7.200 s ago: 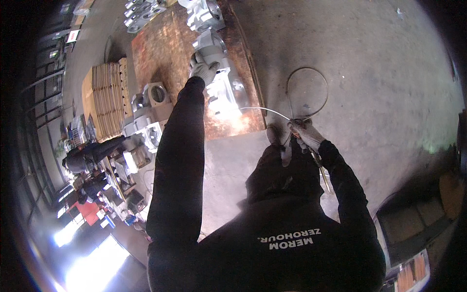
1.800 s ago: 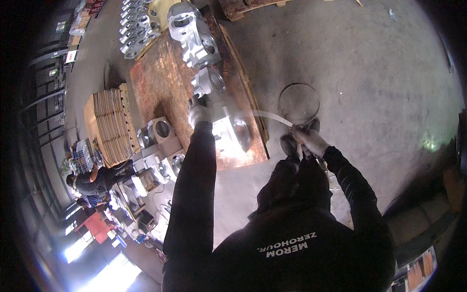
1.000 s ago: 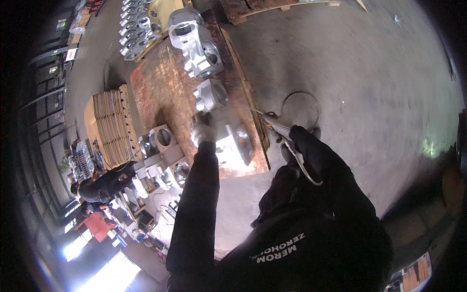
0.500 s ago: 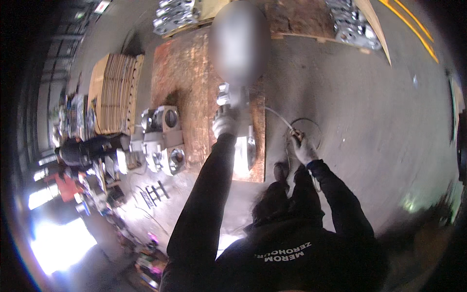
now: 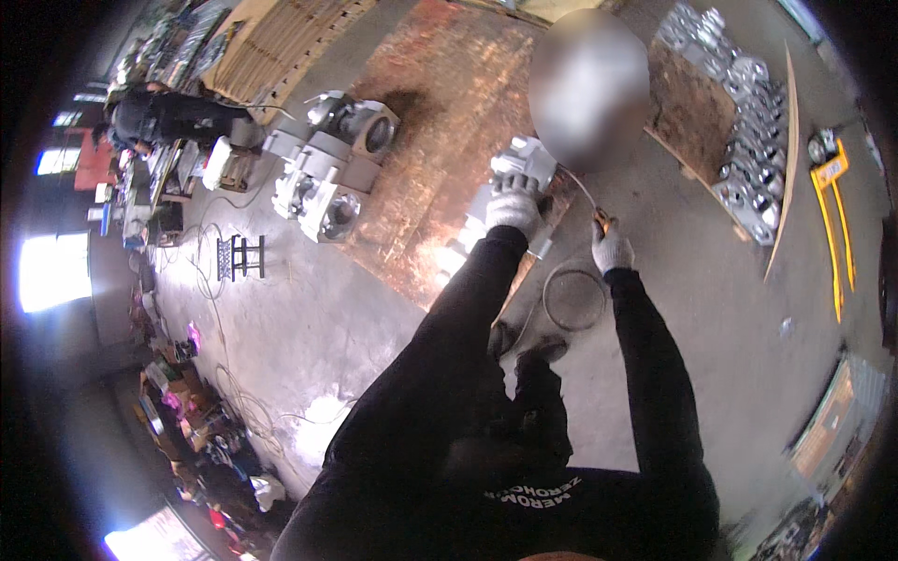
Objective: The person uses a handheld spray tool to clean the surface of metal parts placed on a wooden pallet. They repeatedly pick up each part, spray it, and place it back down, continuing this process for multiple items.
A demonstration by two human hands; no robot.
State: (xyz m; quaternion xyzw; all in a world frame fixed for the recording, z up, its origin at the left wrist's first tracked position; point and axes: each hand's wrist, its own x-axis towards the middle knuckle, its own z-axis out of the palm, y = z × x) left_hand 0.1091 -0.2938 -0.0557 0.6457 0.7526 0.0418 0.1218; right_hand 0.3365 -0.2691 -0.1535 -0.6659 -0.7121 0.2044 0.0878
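Hidden behind a blurred oval patch: whatever lies just beyond the pale grey cast-metal housing [image 5: 520,168], so its far side stays unreadable. Hard to make out, too, the small orange-tipped tool [image 5: 601,221] pinched above the right hand. Left hand [image 5: 513,204], white-gloved, reaches straight out on a black-sleeved arm, palm down, grip closed over the near top of that housing, which sits at the edge of the rusty brown steel plate worktop [image 5: 440,122]. Right hand [image 5: 613,251], also white-gloved, raised just right of the housing, grip narrow around the tool and the thin grey wire [image 5: 572,179] running back to the housing. Below that hand, the wire's loose coil [image 5: 572,299] on the concrete floor. Further left of the housing, more pale castings [image 5: 332,168]; far right of it, a yellow pallet truck [image 5: 832,215].
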